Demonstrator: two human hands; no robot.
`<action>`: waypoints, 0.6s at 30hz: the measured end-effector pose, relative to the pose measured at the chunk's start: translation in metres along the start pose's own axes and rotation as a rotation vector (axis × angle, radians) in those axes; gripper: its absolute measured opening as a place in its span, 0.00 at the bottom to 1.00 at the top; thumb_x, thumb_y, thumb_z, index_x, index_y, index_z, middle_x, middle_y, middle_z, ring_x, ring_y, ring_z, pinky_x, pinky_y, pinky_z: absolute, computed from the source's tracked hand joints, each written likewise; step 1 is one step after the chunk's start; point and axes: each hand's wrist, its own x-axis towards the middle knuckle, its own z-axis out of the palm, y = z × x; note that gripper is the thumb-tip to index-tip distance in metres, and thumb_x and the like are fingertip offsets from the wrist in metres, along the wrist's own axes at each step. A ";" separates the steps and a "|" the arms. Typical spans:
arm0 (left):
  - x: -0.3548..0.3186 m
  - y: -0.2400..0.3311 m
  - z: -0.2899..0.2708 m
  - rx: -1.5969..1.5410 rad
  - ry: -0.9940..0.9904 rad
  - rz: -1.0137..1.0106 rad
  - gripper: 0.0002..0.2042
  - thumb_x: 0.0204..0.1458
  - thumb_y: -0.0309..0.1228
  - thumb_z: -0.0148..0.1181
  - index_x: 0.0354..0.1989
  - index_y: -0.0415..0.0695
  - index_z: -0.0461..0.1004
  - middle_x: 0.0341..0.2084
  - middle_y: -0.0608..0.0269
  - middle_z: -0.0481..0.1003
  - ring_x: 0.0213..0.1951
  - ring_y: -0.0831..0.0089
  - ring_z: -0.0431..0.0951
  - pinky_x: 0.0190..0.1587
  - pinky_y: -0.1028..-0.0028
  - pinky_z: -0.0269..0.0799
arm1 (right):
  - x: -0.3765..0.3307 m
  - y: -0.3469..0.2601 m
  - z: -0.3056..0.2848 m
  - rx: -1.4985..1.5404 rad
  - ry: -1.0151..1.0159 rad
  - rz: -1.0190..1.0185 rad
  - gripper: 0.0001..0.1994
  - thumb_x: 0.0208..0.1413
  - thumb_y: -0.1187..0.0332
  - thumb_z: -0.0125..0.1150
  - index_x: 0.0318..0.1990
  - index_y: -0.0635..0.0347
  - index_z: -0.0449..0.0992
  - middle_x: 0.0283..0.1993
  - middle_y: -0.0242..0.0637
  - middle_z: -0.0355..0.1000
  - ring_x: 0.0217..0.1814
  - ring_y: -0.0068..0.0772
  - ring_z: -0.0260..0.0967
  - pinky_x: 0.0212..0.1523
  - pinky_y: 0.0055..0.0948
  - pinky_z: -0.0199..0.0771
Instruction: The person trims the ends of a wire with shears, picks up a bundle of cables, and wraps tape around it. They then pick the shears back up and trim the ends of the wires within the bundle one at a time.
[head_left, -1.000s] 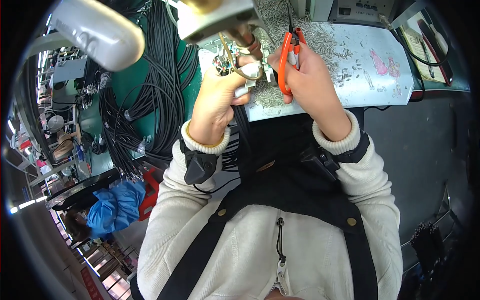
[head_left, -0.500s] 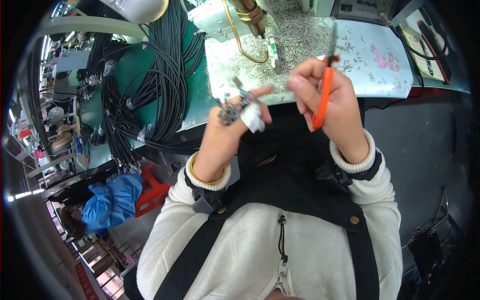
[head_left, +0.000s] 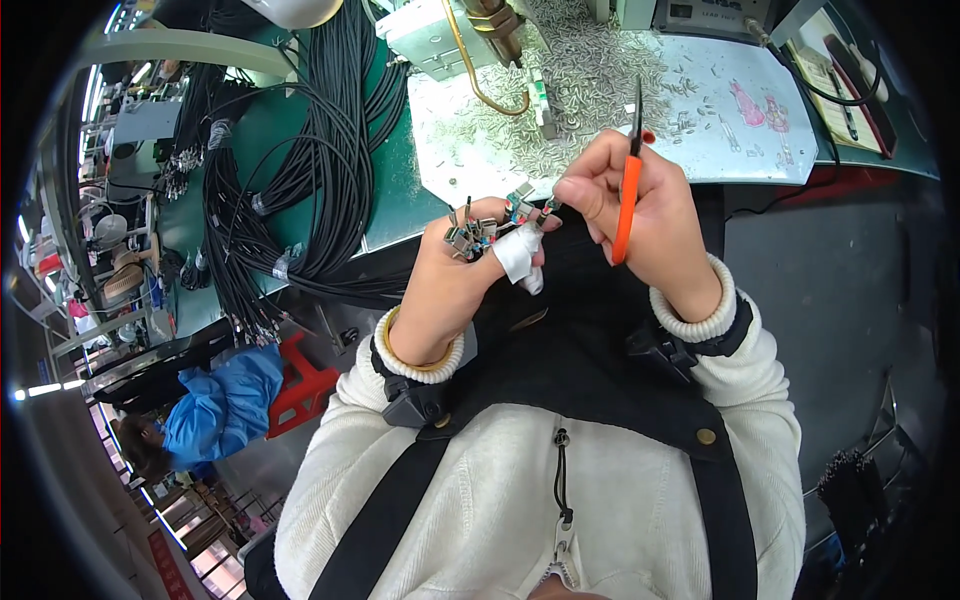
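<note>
My left hand (head_left: 462, 270) is closed around a bunch of black cables whose small metal connector ends (head_left: 490, 222) stick up between the fingers; one finger is wrapped in white tape. My right hand (head_left: 640, 225) holds orange-handled cutters (head_left: 628, 180) upright, and its thumb and forefinger pinch one of the connector ends beside the left hand. Both hands are raised close to my chest, just in front of the near edge of the workbench (head_left: 440, 205). The cables run down out of sight below the left hand.
A pale metal plate (head_left: 700, 110) on the bench is strewn with several small metal clippings. A machine with a brass curved tube (head_left: 470, 55) stands at the back. Bundles of black cable (head_left: 300, 180) lie on the green mat at left. A person in blue (head_left: 215, 410) is lower left.
Both hands came back from the machine on the bench toward my chest, carrying the connectors and cutters. The right thumb and forefinger now pinch a connector end.
</note>
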 end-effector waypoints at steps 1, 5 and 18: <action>0.000 0.000 0.001 -0.004 0.032 -0.020 0.11 0.46 0.20 0.53 0.40 0.36 0.69 0.27 0.64 0.71 0.26 0.81 0.70 0.26 0.83 0.65 | -0.001 0.001 0.001 -0.008 0.008 -0.031 0.05 0.50 0.73 0.56 0.31 0.66 0.68 0.21 0.29 0.66 0.14 0.13 0.56 0.15 0.12 0.54; 0.000 -0.001 0.002 0.262 0.081 0.131 0.10 0.45 0.18 0.53 0.37 0.36 0.70 0.27 0.65 0.71 0.27 0.82 0.69 0.25 0.84 0.64 | -0.003 -0.003 0.002 -0.066 0.051 -0.014 0.05 0.50 0.74 0.55 0.32 0.66 0.68 0.20 0.29 0.66 0.15 0.13 0.58 0.15 0.12 0.54; 0.016 -0.015 0.000 0.521 0.087 0.579 0.06 0.43 0.16 0.53 0.31 0.37 0.70 0.25 0.68 0.69 0.27 0.81 0.68 0.31 0.83 0.62 | 0.005 -0.017 -0.013 0.229 -0.368 0.653 0.05 0.52 0.72 0.53 0.31 0.65 0.68 0.18 0.34 0.65 0.14 0.15 0.60 0.15 0.11 0.56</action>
